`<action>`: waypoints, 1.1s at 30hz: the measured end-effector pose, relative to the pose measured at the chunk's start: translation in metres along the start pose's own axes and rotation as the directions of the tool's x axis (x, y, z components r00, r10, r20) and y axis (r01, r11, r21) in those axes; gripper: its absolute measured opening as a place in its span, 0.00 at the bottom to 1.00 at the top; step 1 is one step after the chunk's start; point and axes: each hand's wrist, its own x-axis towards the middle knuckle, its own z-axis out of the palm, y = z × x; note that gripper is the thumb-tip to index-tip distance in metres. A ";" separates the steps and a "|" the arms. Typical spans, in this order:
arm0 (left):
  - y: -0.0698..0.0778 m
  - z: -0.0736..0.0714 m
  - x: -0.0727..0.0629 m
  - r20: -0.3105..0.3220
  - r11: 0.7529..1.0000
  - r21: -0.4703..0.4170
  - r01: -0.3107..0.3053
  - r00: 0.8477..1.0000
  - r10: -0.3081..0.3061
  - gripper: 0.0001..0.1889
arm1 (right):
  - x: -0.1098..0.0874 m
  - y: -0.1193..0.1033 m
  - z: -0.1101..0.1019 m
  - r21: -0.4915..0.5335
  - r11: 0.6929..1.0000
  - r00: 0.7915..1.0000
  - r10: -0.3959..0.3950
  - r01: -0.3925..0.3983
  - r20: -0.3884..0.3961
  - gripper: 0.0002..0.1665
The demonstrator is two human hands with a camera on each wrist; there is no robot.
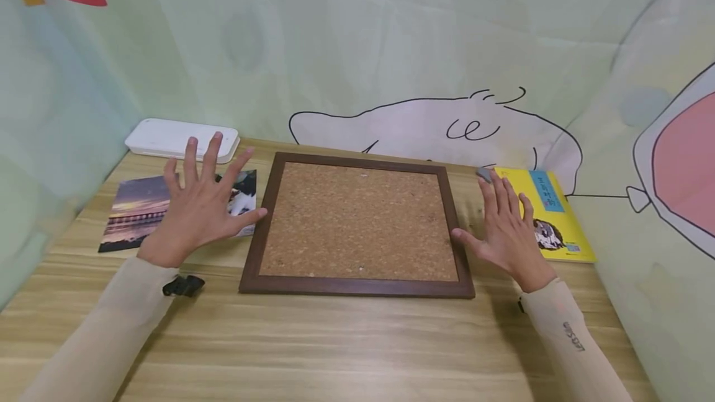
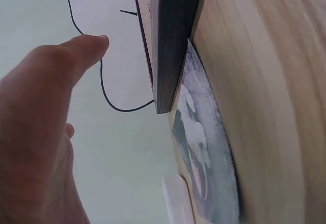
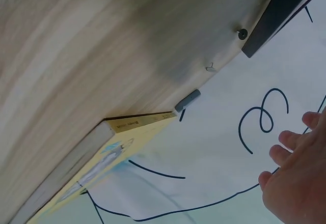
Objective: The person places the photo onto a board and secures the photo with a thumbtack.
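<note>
Pale sleeves [image 1: 106, 321] lead to the left hand [image 1: 198, 209] and right hand [image 1: 507, 231], fingers spread, holding nothing, flanking the framed corkboard [image 1: 360, 222] flat on the surface [image 1: 335, 352]; apparently positioning it, next probably needing a two-sided grip.

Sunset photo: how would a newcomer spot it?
On the table, in the head view, go left from the corkboard, past the left hand, to the sunset photo. Its purple-and-orange sky sets it apart from the photo with white patches nearer the corkboard.
</note>
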 end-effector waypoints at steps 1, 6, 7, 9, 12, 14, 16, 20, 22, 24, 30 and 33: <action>-0.001 0.001 0.000 0.001 1.000 -0.008 0.005 1.000 -0.005 0.60 | 0.000 0.001 0.000 -0.001 1.000 1.000 0.006 -0.006 0.003 0.66; -0.006 0.005 -0.002 0.019 0.998 -0.044 0.048 0.999 -0.047 0.61 | 0.000 0.003 0.000 0.023 0.998 0.997 0.052 -0.053 0.057 0.61; -0.007 0.006 -0.002 0.026 0.997 -0.052 0.061 0.998 -0.060 0.60 | 0.000 0.003 -0.001 0.033 0.997 0.995 0.061 -0.064 0.079 0.60; -0.008 0.007 -0.003 0.044 0.993 -0.067 0.095 0.995 -0.092 0.60 | 0.000 0.004 -0.002 0.053 0.995 0.989 0.078 -0.085 0.124 0.57; -0.009 0.009 -0.004 0.077 0.986 -0.086 0.143 0.988 -0.136 0.60 | 0.000 0.004 -0.003 0.081 0.991 0.980 0.094 -0.110 0.176 0.53; -0.010 0.010 -0.005 0.100 0.982 -0.093 0.167 0.982 -0.158 0.61 | 0.000 0.006 -0.003 0.098 0.988 0.976 0.101 -0.121 0.195 0.47; -0.012 0.010 -0.005 0.120 0.978 -0.096 0.183 0.978 -0.171 0.61 | 0.002 0.007 -0.002 0.115 0.986 0.975 0.096 -0.121 0.199 0.39; -0.016 0.010 -0.007 0.142 0.975 -0.102 0.200 0.972 -0.185 0.61 | 0.008 0.008 -0.001 0.165 0.978 0.975 0.091 -0.125 0.201 0.23; -0.017 0.010 -0.008 0.147 0.975 -0.100 0.201 0.972 -0.185 0.60 | 0.012 0.008 -0.001 0.191 0.969 0.969 0.112 -0.155 0.219 0.18; -0.019 0.011 -0.008 0.151 0.974 -0.097 0.205 0.970 -0.189 0.60 | 0.015 0.007 -0.002 0.206 0.958 0.959 0.146 -0.198 0.242 0.16; -0.020 0.014 -0.007 0.147 0.970 -0.088 0.226 0.966 -0.212 0.60 | 0.022 0.006 -0.003 0.205 0.936 0.928 0.219 -0.287 0.300 0.18; -0.021 0.016 -0.008 0.147 0.964 -0.097 0.249 0.961 -0.234 0.59 | 0.024 0.006 -0.002 0.205 0.926 0.915 0.242 -0.317 0.323 0.18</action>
